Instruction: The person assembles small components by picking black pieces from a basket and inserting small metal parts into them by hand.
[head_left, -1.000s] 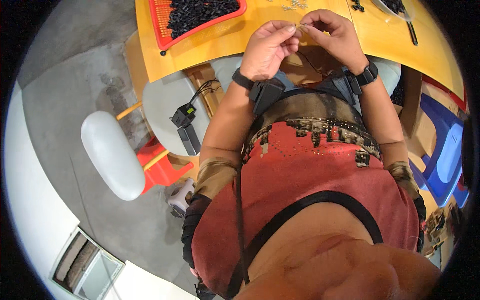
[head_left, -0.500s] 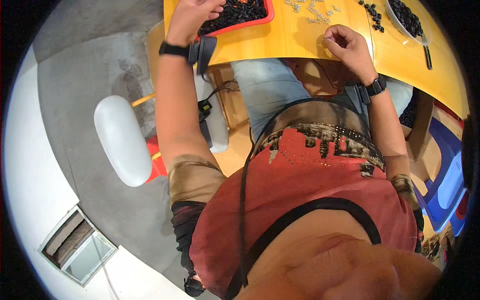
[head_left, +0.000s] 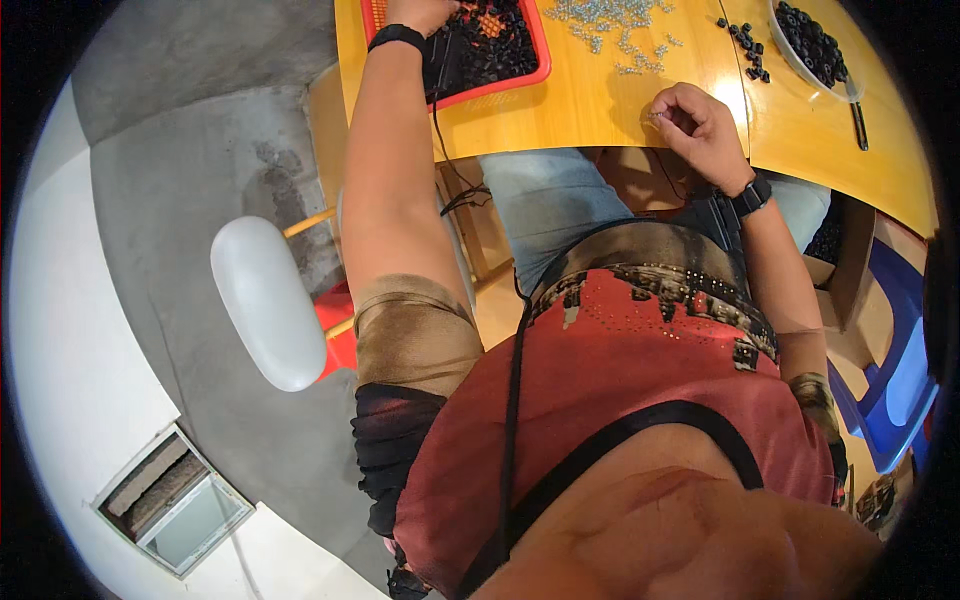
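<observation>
Right hand (head_left: pixel 697 118) rested near the table (head_left: pixel 600 105) edge, fingers curled on something too small to identify. Left hand (head_left: pixel 420 12), well apart from it, reached into the red tray (head_left: pixel 535 60) of small black parts (head_left: pixel 490 50); grip could not be told. Farther off lay a scatter of silver pieces (head_left: pixel 610 20) and a plate (head_left: pixel 790 55) of black parts.

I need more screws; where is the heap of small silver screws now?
In the head view, the heap of small silver screws lies at the top on the yellow wooden table, between the red plastic tray and the loose black pieces.
</observation>
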